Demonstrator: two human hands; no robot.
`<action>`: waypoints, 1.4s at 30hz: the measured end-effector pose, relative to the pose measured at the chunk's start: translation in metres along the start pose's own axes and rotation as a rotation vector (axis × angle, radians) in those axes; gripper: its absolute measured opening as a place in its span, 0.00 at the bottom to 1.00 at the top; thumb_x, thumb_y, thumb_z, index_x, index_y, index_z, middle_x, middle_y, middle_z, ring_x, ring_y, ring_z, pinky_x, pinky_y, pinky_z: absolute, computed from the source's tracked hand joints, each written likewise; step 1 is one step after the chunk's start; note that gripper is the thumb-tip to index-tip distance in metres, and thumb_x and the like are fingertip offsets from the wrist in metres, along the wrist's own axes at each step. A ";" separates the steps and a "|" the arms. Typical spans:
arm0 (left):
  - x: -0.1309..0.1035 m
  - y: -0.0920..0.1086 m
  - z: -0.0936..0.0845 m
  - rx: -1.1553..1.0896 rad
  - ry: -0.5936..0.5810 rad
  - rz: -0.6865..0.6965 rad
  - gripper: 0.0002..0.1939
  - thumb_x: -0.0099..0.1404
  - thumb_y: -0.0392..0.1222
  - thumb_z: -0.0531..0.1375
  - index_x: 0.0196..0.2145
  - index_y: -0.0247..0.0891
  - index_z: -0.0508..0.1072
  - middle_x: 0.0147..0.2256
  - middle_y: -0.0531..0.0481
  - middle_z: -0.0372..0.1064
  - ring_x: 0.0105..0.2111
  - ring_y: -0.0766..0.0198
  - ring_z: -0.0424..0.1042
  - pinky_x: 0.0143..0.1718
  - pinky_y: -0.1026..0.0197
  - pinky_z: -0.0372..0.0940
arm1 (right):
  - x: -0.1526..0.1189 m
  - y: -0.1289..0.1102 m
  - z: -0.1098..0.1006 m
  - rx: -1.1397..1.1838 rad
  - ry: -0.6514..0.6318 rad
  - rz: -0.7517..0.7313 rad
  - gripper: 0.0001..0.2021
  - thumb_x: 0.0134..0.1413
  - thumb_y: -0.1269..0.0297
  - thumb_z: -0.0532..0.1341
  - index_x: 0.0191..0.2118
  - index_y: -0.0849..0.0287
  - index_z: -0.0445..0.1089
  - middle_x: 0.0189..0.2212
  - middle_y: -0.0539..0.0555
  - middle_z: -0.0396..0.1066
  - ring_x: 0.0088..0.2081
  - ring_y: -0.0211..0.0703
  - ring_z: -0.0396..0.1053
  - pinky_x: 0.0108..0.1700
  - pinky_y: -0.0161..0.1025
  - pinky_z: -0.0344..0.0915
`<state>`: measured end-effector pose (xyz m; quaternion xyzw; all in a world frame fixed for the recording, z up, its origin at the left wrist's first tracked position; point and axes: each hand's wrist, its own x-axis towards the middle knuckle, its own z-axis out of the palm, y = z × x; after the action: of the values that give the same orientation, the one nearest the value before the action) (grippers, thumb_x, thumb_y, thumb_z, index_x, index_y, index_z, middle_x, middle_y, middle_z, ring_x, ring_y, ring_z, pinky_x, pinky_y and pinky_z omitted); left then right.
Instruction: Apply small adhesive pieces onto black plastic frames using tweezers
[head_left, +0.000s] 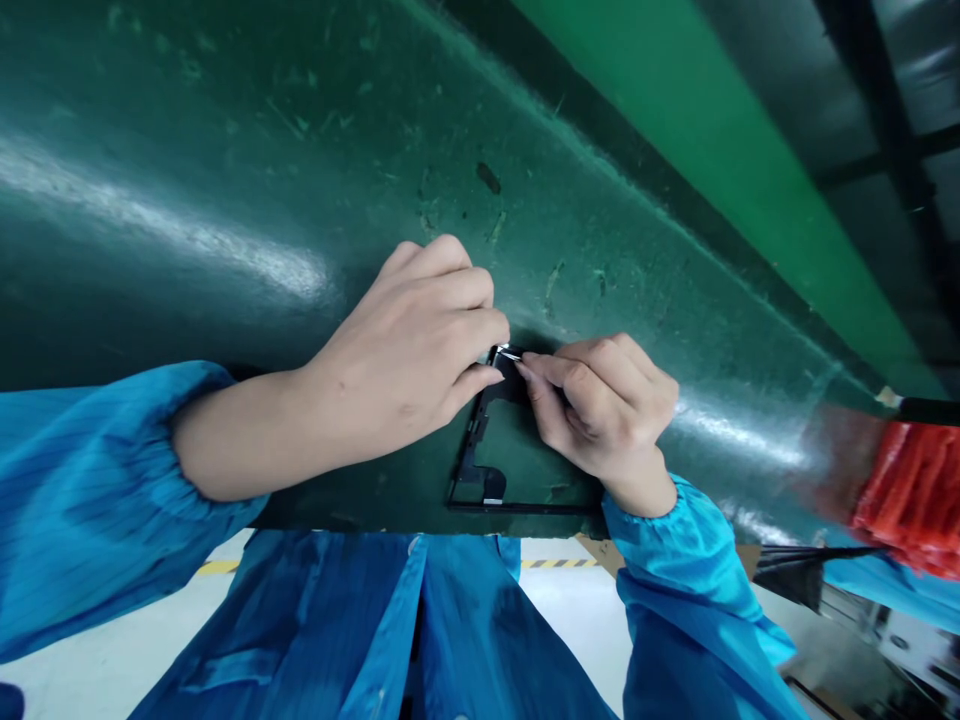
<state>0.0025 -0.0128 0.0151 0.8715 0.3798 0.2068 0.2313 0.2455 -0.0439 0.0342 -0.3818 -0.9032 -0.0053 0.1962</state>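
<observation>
Bare hands [416, 345] pinch thin black angular frame [474, 430]

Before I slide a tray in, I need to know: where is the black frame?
In the head view, the black frame lies near the green table's front edge, below and between the left hand and right hand.

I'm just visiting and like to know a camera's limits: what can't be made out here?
All in the head view:
- Shiny piece at the fingertips: too small to identify.
- Far right part of the black frame: hidden by the right hand and sleeve.
- Red bundle: cut off by the right edge.
- Equipment at lower right: blurred.
</observation>
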 end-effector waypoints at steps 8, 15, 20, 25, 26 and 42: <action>0.000 0.001 0.000 -0.019 -0.016 -0.015 0.15 0.77 0.49 0.55 0.38 0.41 0.77 0.41 0.46 0.72 0.52 0.44 0.68 0.50 0.41 0.63 | 0.000 -0.001 0.000 -0.030 -0.002 0.049 0.10 0.60 0.69 0.70 0.47 0.58 0.76 0.35 0.52 0.76 0.35 0.41 0.71 0.36 0.41 0.68; 0.001 0.000 -0.001 0.010 -0.029 -0.016 0.15 0.77 0.50 0.55 0.38 0.41 0.77 0.41 0.47 0.72 0.52 0.45 0.69 0.50 0.42 0.64 | 0.000 -0.003 -0.002 -0.039 -0.019 0.034 0.10 0.59 0.72 0.70 0.46 0.60 0.76 0.35 0.53 0.76 0.35 0.40 0.69 0.36 0.41 0.66; 0.001 0.001 -0.001 -0.017 -0.030 -0.032 0.16 0.78 0.50 0.53 0.39 0.42 0.77 0.41 0.47 0.72 0.53 0.45 0.69 0.53 0.41 0.64 | 0.000 -0.003 -0.001 -0.056 0.001 -0.003 0.10 0.59 0.74 0.70 0.47 0.61 0.76 0.35 0.53 0.76 0.34 0.40 0.68 0.35 0.40 0.66; 0.001 0.001 -0.003 -0.024 -0.059 -0.038 0.17 0.78 0.49 0.52 0.40 0.41 0.77 0.42 0.47 0.72 0.54 0.45 0.68 0.54 0.40 0.63 | 0.000 -0.004 0.001 -0.065 0.003 -0.005 0.10 0.59 0.75 0.69 0.47 0.62 0.76 0.35 0.54 0.76 0.34 0.41 0.68 0.34 0.40 0.66; 0.001 0.001 -0.003 -0.025 -0.061 -0.039 0.17 0.78 0.49 0.53 0.40 0.41 0.77 0.42 0.47 0.72 0.54 0.45 0.68 0.54 0.40 0.63 | -0.001 -0.004 0.001 -0.063 0.004 -0.002 0.10 0.59 0.75 0.69 0.47 0.62 0.76 0.35 0.54 0.76 0.34 0.41 0.68 0.34 0.40 0.66; 0.001 0.002 -0.005 0.008 -0.067 -0.023 0.14 0.78 0.49 0.56 0.39 0.40 0.77 0.42 0.47 0.72 0.53 0.45 0.68 0.51 0.42 0.64 | 0.000 -0.002 0.001 -0.023 0.006 0.026 0.10 0.58 0.72 0.71 0.46 0.61 0.76 0.34 0.54 0.76 0.34 0.42 0.70 0.35 0.42 0.67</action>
<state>0.0015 -0.0125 0.0205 0.8744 0.3826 0.1734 0.2429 0.2443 -0.0453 0.0338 -0.3958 -0.8973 -0.0142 0.1948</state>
